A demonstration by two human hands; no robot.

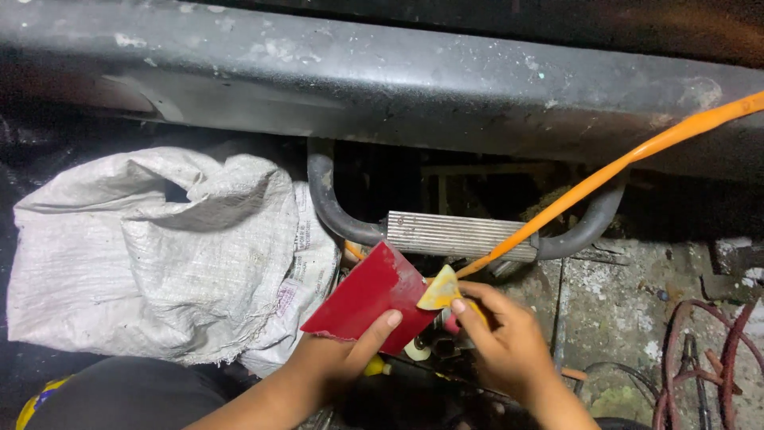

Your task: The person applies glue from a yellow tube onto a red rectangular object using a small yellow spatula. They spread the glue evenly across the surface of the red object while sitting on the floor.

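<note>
My left hand (342,358) holds a flat red board (370,296) tilted up, thumb on its lower face. My right hand (501,342) grips a small yellow spreader (439,291), its edge resting on the board's right side. Both hands sit low in the middle, just in front of a ribbed metal step (458,236) carried on a bent black tube (326,203). Above runs the dusty grey-black body panel (382,76) of a vehicle.
A crumpled white woven sack (151,247) lies to the left. An orange hose (621,163) crosses diagonally from upper right down behind the board. Reddish coiled hoses (708,350) lie on the stained concrete floor (621,302) at right. Small tools sit under my hands.
</note>
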